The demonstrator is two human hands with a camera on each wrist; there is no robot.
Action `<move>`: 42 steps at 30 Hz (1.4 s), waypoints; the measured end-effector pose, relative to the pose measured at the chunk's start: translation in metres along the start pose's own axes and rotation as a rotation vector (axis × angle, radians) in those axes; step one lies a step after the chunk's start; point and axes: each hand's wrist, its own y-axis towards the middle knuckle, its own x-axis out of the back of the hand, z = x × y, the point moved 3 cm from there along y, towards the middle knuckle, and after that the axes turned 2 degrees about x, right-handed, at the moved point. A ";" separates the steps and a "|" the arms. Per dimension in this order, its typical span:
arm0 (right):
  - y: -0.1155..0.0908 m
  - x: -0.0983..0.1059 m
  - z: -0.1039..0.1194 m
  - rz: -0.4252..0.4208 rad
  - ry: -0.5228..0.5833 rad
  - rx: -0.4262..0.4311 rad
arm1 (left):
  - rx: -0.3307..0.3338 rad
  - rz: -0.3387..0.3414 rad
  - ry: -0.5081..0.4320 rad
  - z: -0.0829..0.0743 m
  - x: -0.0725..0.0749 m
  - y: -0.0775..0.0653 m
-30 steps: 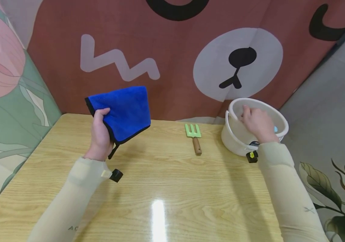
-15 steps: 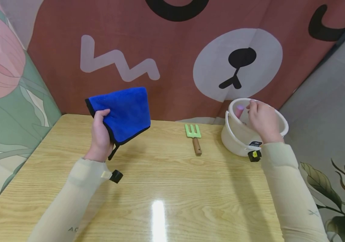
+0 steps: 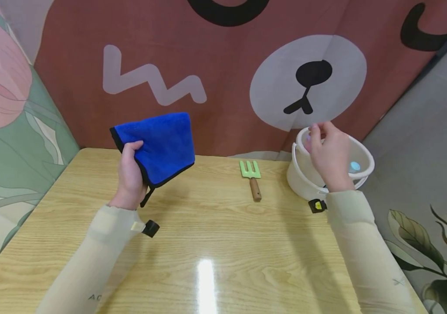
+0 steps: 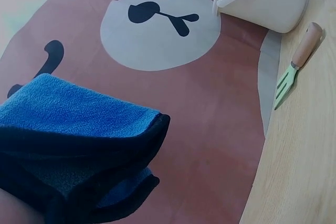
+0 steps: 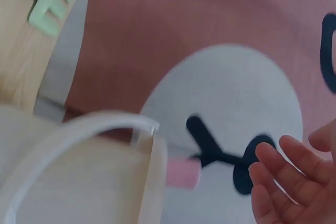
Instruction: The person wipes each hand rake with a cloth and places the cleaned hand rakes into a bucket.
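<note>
A blue cloth (image 3: 160, 146) with black edging is gripped in my left hand (image 3: 129, 176), raised over the left part of the table. In the left wrist view the folded cloth (image 4: 79, 106) fills the lower left. My right hand (image 3: 330, 152) is over a white bucket (image 3: 303, 185) at the back right. Its fingers (image 5: 283, 192) are loosely bent, with nothing between them in the right wrist view. A pink cylindrical end (image 5: 182, 173) sticks up past the bucket's rim, apart from the hand. Something light blue (image 3: 354, 166) shows inside the bucket; most of the inside is hidden.
A small green hand fork (image 3: 252, 179) with a wooden handle lies on the wooden table (image 3: 223, 226) left of the bucket. Behind the table hangs a brown curtain (image 3: 223, 78) with a bear's face. The bucket's white handle (image 5: 84, 129) hangs down its side.
My right hand has risen from inside the bucket to above its rim, and its fingers have spread. A pink end now stands at the bucket's left inner wall. The left hand stays still.
</note>
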 end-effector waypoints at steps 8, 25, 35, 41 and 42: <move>-0.022 -0.025 0.028 -0.029 0.084 0.186 | -0.002 -0.002 0.024 -0.002 -0.001 -0.002; -0.048 -0.084 0.011 0.397 0.074 -0.043 | -0.001 -0.015 0.042 -0.003 -0.006 -0.002; -0.075 -0.130 -0.022 0.639 -0.075 -0.188 | -0.014 0.000 0.059 0.002 -0.008 -0.001; -0.088 -0.145 -0.033 0.699 -0.064 -0.272 | -0.013 -0.005 0.065 0.003 -0.009 -0.001; -0.090 -0.148 -0.035 0.707 -0.065 -0.279 | -0.011 -0.005 0.066 0.003 -0.009 -0.002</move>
